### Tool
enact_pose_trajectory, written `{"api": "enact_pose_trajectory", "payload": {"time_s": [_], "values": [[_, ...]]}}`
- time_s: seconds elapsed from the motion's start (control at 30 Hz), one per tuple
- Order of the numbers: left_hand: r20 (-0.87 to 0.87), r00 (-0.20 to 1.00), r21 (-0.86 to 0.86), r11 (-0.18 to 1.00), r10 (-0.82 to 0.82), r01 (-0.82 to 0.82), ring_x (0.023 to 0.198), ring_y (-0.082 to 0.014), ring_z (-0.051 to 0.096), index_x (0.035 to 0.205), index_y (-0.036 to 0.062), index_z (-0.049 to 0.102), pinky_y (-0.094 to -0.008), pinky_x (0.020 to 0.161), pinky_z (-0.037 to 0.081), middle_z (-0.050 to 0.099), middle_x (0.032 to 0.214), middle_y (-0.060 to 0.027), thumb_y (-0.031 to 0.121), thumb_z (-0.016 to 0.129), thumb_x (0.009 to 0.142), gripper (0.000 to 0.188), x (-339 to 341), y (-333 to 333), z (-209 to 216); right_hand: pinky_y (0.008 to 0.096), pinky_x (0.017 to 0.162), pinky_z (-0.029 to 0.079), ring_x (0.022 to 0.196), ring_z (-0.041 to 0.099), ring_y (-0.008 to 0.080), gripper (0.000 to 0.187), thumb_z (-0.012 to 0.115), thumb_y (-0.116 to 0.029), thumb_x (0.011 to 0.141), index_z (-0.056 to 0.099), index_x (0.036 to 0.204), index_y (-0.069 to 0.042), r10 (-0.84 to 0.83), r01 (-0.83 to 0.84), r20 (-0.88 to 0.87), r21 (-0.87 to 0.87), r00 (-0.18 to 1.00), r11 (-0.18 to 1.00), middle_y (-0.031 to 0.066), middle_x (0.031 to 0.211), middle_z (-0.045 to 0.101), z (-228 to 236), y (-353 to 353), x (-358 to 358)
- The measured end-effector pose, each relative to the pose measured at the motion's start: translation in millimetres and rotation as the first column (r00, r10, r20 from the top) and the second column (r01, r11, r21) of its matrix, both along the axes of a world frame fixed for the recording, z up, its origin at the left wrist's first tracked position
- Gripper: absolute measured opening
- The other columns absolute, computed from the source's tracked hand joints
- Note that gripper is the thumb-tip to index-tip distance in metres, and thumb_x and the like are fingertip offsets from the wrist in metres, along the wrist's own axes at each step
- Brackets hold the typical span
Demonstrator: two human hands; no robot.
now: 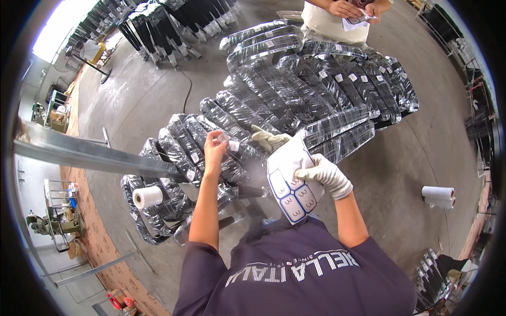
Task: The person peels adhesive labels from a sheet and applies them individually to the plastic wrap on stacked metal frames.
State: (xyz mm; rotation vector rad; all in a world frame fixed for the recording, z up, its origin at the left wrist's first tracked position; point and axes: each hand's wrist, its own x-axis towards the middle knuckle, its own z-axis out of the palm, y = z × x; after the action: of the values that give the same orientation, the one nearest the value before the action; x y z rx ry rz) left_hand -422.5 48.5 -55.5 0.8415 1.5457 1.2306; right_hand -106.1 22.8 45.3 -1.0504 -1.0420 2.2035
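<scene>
Workshop, grey concrete floor [390,179]. Left hand [214,150], bare: fingers pinched on a small white label [223,138], close over film-wrapped black bundles [287,87]. Right hand [326,176], gloved: fingers closed on a label sheet [283,164]. Second glove [268,139]: beside sheet; gripped or loose, cannot tell. Risk: label peeling or sitting askew, should creased film prevent adhesion. Writing: dark numerals in blue borders on sheet; pale lettering on shirt [295,279].

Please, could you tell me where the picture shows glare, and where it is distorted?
In the head view, the bright patch at upper left is washed out to white; in the head view, plastic film on the black bundles gives streaky glare; in the head view, the brown floor strip bends near the dark rim.
</scene>
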Motion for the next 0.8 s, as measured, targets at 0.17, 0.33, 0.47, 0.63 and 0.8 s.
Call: {"api": "enact_pose_trajectory", "payload": {"time_s": [0.17, 0.33, 0.47, 0.63, 0.8], "values": [[-0.315, 0.946, -0.162, 0.987, -0.075, 0.025, 0.056, -0.0104, 0.048, 0.124, 0.0177, 0.034, -0.0245, 0.051, 0.04, 0.05, 0.066, -0.0017, -0.008, 0.055, 0.066, 0.067, 1, 64, -11, 0.0211, 0.063, 0.043, 0.063, 0.054, 0.0061, 0.014, 0.07, -0.013, 0.068, 0.065, 0.073, -0.001, 0.051, -0.05, 0.069, -0.017, 0.996, 0.999, 0.0006, 0.067, 0.061, -14, 16, 6], [-0.604, 0.754, -0.194, 0.965, -0.259, 0.176, 0.069, -0.0265, 0.06, 0.124, 0.0121, 0.026, -0.0374, 0.067, 0.047, 0.058, 0.071, -0.0106, 0.001, 0.049, 0.073, 0.057, -13, 85, -32, 0.0214, 0.062, 0.043, 0.061, 0.053, 0.0063, 0.015, 0.07, -0.015, 0.068, 0.065, 0.071, -0.001, 0.123, -0.118, 0.15, -0.046, 0.981, 0.992, 0.0005, 0.065, 0.061, -26, 38, 10], [-0.583, 0.75, -0.167, 0.95, -0.312, 0.265, 0.069, -0.0283, 0.06, 0.123, 0.0129, 0.027, -0.0388, 0.068, 0.046, 0.058, 0.071, -0.0092, 0.002, 0.051, 0.072, 0.057, -25, 88, -50, 0.0216, 0.063, 0.043, 0.062, 0.053, 0.0064, 0.017, 0.071, -0.017, 0.067, 0.065, 0.074, -0.002, 0.174, -0.164, 0.148, -0.076, 0.974, 0.984, 0.0003, 0.065, 0.06, -30, 57, 5], [-0.703, 0.647, -0.121, 0.946, -0.295, 0.3, 0.064, -0.021, 0.056, 0.121, 0.0096, 0.031, -0.0323, 0.063, 0.045, 0.054, 0.067, -0.0073, -0.001, 0.054, 0.07, 0.057, -19, 87, -49, 0.0228, 0.062, 0.044, 0.062, 0.054, 0.0069, 0.013, 0.07, -0.014, 0.07, 0.064, 0.071, -0.002, 0.195, -0.184, 0.161, -0.079, 0.967, 0.98, 0.0007, 0.066, 0.061, -28, 66, -1], [-0.863, 0.434, -0.133, 0.946, -0.258, 0.297, 0.085, -0.0278, 0.053, 0.122, 0.0113, 0.034, -0.0411, 0.079, 0.034, 0.051, 0.09, -0.0102, 0.006, 0.061, 0.07, 0.059, -8, 79, -43, 0.0227, 0.062, 0.043, 0.063, 0.054, 0.0068, 0.013, 0.07, -0.014, 0.07, 0.064, 0.069, -0.003, 0.233, -0.22, 0.169, -0.094, 0.958, 0.971, 0.0007, 0.065, 0.061, -23, 73, -5]]}}
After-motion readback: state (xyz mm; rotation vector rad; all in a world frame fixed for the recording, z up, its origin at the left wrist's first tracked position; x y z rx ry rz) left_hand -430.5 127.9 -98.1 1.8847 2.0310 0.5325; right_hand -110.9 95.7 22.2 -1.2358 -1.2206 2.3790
